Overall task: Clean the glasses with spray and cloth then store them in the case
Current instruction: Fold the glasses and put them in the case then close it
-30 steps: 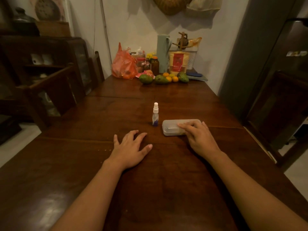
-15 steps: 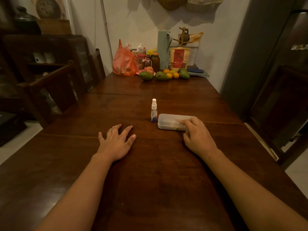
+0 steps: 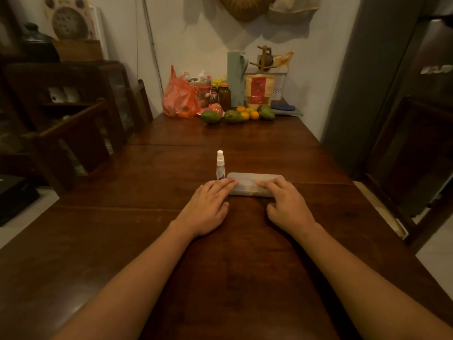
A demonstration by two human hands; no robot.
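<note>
At centre frame, on the table (image 3: 122, 241), lies the case (image 3: 250, 184), closed and flat, its long side running left to right. My left hand (image 3: 208, 207) rests palm down at its left end, fingertips touching the lid's corner; my right hand (image 3: 288, 206) covers the right end, index finger laid along the top, thumb on the wood just in front. Neither hand has closed around anything: both lie flat and loose, touching the case only. Just beside the case's left end, behind my left fingers, stands the spray (image 3: 220, 165), upright and capped in white. I see no glasses and no cloth, so I judge both are inside and the step now is opening the case.

To do that well, I should pin the base with one hand and find the front seam with the other thumb, lifting the lid away from me instead of prying at a corner. My left fingers sit close to the spray, so I must keep that hand low and avoid sweeping sideways and tipping it. Clutter at the upper centre is well apart.
</note>
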